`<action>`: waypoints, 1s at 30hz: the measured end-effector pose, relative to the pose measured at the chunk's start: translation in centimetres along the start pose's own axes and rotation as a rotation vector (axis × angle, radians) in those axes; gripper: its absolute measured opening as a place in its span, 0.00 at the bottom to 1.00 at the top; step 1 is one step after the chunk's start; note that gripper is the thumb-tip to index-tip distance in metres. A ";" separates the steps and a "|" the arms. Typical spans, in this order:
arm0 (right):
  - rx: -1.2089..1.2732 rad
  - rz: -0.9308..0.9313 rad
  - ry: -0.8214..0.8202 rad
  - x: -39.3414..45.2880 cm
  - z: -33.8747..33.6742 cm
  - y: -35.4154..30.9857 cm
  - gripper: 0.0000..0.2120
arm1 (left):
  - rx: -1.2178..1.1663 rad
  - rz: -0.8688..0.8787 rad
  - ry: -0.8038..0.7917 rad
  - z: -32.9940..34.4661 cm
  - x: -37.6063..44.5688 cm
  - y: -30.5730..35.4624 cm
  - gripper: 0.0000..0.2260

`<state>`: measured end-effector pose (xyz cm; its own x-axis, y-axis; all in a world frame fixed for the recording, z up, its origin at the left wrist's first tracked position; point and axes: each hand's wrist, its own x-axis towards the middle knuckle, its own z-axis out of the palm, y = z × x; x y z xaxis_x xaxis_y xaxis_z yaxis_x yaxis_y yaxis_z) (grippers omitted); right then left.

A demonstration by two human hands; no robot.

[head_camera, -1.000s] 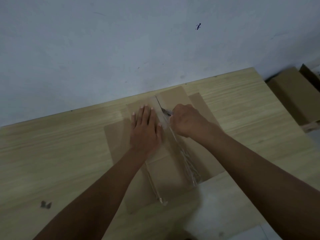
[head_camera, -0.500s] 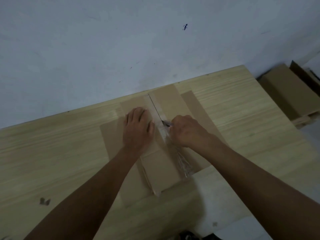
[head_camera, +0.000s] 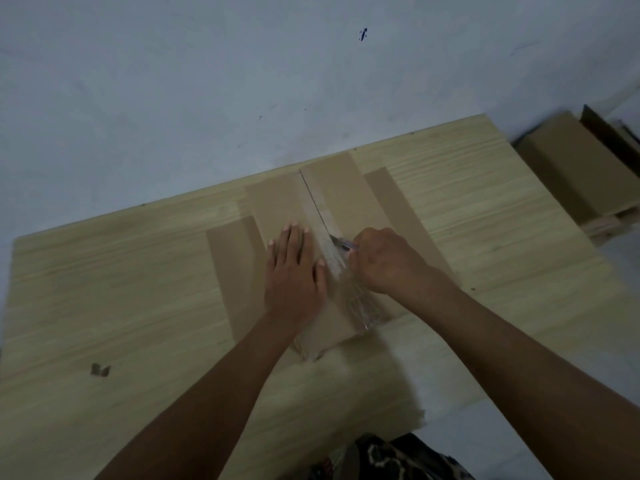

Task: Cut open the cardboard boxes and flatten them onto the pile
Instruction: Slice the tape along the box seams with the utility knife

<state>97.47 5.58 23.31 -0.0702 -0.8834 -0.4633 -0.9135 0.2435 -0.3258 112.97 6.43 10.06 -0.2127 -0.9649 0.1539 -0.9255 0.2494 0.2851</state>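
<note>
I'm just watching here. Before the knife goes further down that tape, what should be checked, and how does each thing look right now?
1. Box held down: ok. The left hand lies flat on the cardboard box.
2. Knife held firmly: ok. The right hand grips the knife.
3. Blade on the taped seam: ok, as far as the picture shows.
4. Left fingers clear of the blade's path: cannot tell; the thumb lies close beside the seam.
5. Tape left to cut: ok; the uncut stretch runs from the blade to the near edge.
6. Box lies on the table: ok.
</note>
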 end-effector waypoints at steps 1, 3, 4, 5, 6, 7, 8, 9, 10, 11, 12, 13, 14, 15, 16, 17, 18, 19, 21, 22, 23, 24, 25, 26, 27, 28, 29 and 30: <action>-0.004 -0.002 0.001 -0.2 0.2 0.1 0.14 | 0.002 0.002 0.000 0.1 0.1 0.0 0.28; 0.017 -0.002 0.004 -0.4 0.5 -0.1 0.14 | 0.017 -0.001 -0.007 0.2 0.1 -0.2 0.29; 0.029 0.001 0.004 -0.5 0.6 -0.1 0.15 | 0.025 -0.002 -0.013 0.1 0.1 -0.2 0.29; 0.033 0.004 -0.001 -0.6 0.7 -0.1 0.15 | 0.025 -0.003 -0.017 0.1 0.1 -0.2 0.29; 0.027 0.010 -0.006 -0.8 0.7 0.1 0.14 | 0.018 -0.001 -0.016 0.1 0.1 -0.2 0.29; 0.018 0.021 -0.010 -1.1 0.6 0.3 0.14 | 0.005 0.002 -0.012 0.1 0.1 -0.2 0.29; 0.010 0.029 -0.006 -1.4 0.6 0.6 0.14 | -0.009 0.008 -0.009 0.0 0.1 -0.2 0.29; 0.001 0.036 0.003 -1.6 0.7 0.9 0.13 | -0.017 0.017 -0.008 0.1 0.1 -0.1 0.29; -0.008 0.039 0.012 -1.8 0.7 1.1 0.13 | -0.017 0.027 -0.006 0.2 0.1 0.0 0.29; -0.011 0.041 0.019 -1.9 0.8 1.2 0.12 | -0.013 0.036 -0.005 0.2 0.1 0.0 0.29; -0.011 0.042 0.025 -2.1 0.7 1.2 0.12 | -0.007 0.041 -0.008 0.2 0.1 0.0 0.29; -0.011 0.047 0.028 -2.2 0.7 1.2 0.12 | -0.001 0.044 -0.015 0.2 0.1 0.0 0.29; -0.010 0.051 0.034 -2.5 0.6 1.2 0.12 | 0.004 0.049 -0.020 0.1 0.2 0.0 0.29; -0.013 0.056 0.040 -2.8 0.6 1.3 0.12 | 0.008 0.059 -0.021 0.0 0.2 -0.1 0.29; -0.017 0.061 0.041 -3.1 0.5 1.3 0.11 | 0.010 0.073 -0.022 0.0 0.2 -0.1 0.29; -0.020 0.069 0.032 -3.3 0.6 1.4 0.09 | 0.012 0.089 -0.027 0.0 0.2 -0.1 0.29; -0.019 0.078 0.018 -3.6 0.7 1.6 0.07 | 0.015 0.104 -0.038 0.1 0.2 0.0 0.29; -0.015 0.090 0.005 -3.6 0.7 1.6 0.06 | 0.019 0.111 -0.049 0.1 0.2 0.1 0.29; -0.011 0.118 -0.022 -3.6 0.8 1.6 0.04 | 0.016 0.101 -0.069 0.0 0.3 0.3 0.30; -0.013 0.128 -0.038 -3.6 0.7 1.5 0.05 | 0.004 0.097 -0.089 -0.3 0.3 0.3 0.31; -0.009 0.135 -0.055 -3.6 0.6 1.4 0.06 | -0.007 0.109 -0.120 -0.6 0.1 0.3 0.32; 0.003 0.136 -0.063 -3.7 0.5 1.2 0.08 | -0.011 0.149 -0.149 -1.0 -0.4 0.2 0.33; 0.022 0.137 -0.063 -3.7 0.3 1.2 0.10 | -0.010 0.210 -0.168 -1.2 -1.2 0.1 0.34; 0.042 0.137 -0.065 -3.8 0.2 1.2 0.12 | -0.011 0.270 -0.177 -1.5 -2.2 0.1 0.34; 0.057 0.138 -0.072 -3.9 0.2 1.4 0.12 | -0.009 0.310 -0.184 -1.6 -3.2 0.1 0.35; 0.064 0.131 -0.076 -4.0 0.2 1.6 0.12 | -0.002 0.327 -0.184 -1.6 -4.3 0.2 0.35; 0.074 0.117 -0.079 -4.1 0.4 1.9 0.10 | 0.003 0.326 -0.169 -1.6 -5.2 0.2 0.36; 0.087 0.106 -0.083 -4.2 0.5 2.1 0.06 | 0.002 0.314 -0.142 -1.5 -5.9 0.3 0.36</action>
<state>96.05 9.97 24.19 -0.1273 -0.8158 -0.5642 -0.8646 0.3700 -0.3400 114.37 12.30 10.66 -0.5286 -0.8429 0.1001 -0.8086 0.5359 0.2427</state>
